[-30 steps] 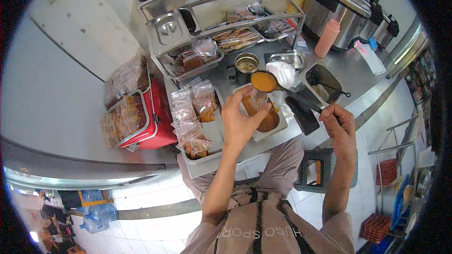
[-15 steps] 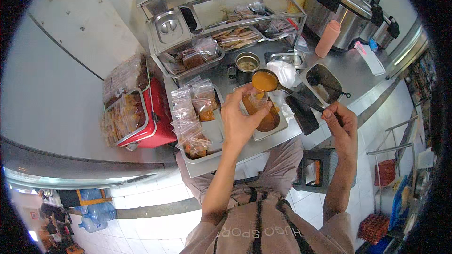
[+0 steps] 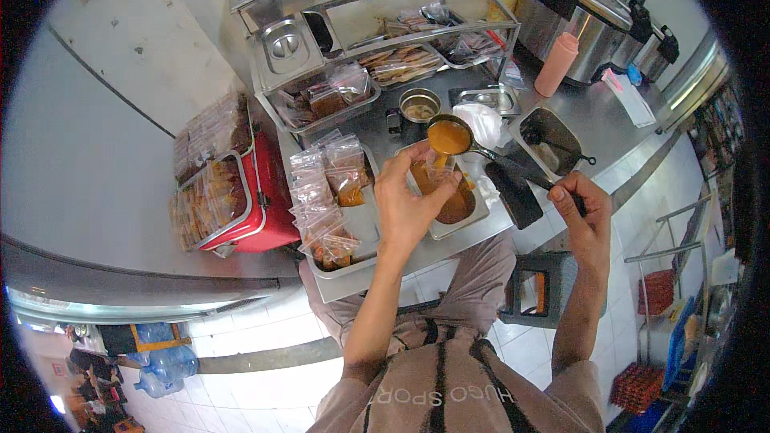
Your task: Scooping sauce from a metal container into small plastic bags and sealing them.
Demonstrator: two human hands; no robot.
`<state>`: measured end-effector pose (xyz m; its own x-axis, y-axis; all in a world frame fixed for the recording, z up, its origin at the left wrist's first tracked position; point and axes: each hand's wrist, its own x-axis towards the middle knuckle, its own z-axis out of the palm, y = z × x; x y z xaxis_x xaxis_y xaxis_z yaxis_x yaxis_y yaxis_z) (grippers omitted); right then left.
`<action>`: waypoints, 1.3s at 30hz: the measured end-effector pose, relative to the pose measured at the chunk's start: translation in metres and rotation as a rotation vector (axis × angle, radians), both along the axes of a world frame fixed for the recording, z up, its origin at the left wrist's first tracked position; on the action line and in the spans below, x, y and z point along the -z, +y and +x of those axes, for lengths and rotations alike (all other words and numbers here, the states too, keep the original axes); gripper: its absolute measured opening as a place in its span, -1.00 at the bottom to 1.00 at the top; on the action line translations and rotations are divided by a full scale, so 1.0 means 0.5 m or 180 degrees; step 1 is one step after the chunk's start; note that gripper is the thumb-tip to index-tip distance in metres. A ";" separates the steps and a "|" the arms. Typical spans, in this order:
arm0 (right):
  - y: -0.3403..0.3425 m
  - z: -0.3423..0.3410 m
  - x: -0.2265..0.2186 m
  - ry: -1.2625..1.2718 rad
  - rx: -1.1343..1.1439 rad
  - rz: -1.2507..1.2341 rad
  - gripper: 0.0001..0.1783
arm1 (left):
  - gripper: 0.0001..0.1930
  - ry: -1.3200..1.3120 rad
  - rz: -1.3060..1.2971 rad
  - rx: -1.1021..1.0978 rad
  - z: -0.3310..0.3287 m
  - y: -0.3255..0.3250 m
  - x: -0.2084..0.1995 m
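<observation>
My right hand [image 3: 584, 207] grips the end of a dark ladle's [image 3: 517, 168] long handle. The ladle's bowl holds orange-brown sauce [image 3: 449, 136] and tips over a small see-through plastic bag [image 3: 439, 167]. Between its thumb and fingers, my left hand [image 3: 407, 202] holds that bag, and a stream of sauce runs down into it. Beneath both is a rectangular metal pan [image 3: 482, 215] of the same sauce. Left of my left hand, a metal tray [image 3: 369, 230] carries several filled zip bags [image 3: 346, 164].
A metal cup [image 3: 419, 104], crumpled white plastic [image 3: 479, 123] and a black slab-like object [image 3: 516, 195] lie near the pan. Further right stands another metal pan [image 3: 525, 124] with a utensil. A pink squeeze bottle [image 3: 557, 64] and large cookers [image 3: 597, 28] are behind; a red cooler box [image 3: 277, 200] is left.
The ladle has shifted very slightly left and up, and the sauce stream into the bag shows more plainly. Both hands keep their holds.
</observation>
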<state>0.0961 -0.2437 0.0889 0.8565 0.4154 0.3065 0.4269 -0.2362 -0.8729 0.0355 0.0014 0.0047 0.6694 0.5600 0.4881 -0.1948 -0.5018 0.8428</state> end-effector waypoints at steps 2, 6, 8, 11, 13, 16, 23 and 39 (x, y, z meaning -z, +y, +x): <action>0.003 -0.002 0.002 -0.0045 0.0010 0.0006 -0.72 | -0.46 -0.0005 0.0017 -0.0011 -0.001 0.000 0.001; 0.000 -0.005 -0.002 -0.0080 0.0069 -0.0077 -0.72 | -0.46 -0.0113 0.0041 -0.0026 0.002 -0.002 0.005; 0.000 -0.005 -0.002 -0.0119 0.0068 -0.0122 -0.72 | -0.46 -0.0107 -0.0005 -0.0003 0.000 -0.002 0.001; 0.001 -0.010 -0.006 -0.0129 0.0140 -0.0181 -0.72 | -0.47 -0.0046 -0.0026 0.0021 -0.002 -0.001 -0.002; 0.002 -0.014 -0.012 -0.0219 0.0195 -0.0251 -0.73 | -0.47 0.0007 0.0005 0.0018 -0.002 -0.001 0.000; 0.005 -0.015 -0.010 -0.0471 0.0267 -0.0373 -0.73 | -0.47 -0.0107 0.0005 0.0029 0.001 0.000 0.006; 0.011 -0.022 -0.018 -0.0853 0.0302 -0.0673 -0.78 | -0.47 -0.0040 -0.0038 -0.0033 0.001 -0.001 0.004; 0.021 -0.045 -0.026 -0.1748 0.0285 -0.0989 -0.88 | -0.47 0.0046 0.0017 -0.0097 -0.001 0.005 0.010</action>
<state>0.0735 -0.2333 0.1021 0.6444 0.4896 0.5874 0.7596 -0.4988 -0.4174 0.0352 0.0041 -0.0002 0.6591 0.5777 0.4815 -0.1670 -0.5119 0.8427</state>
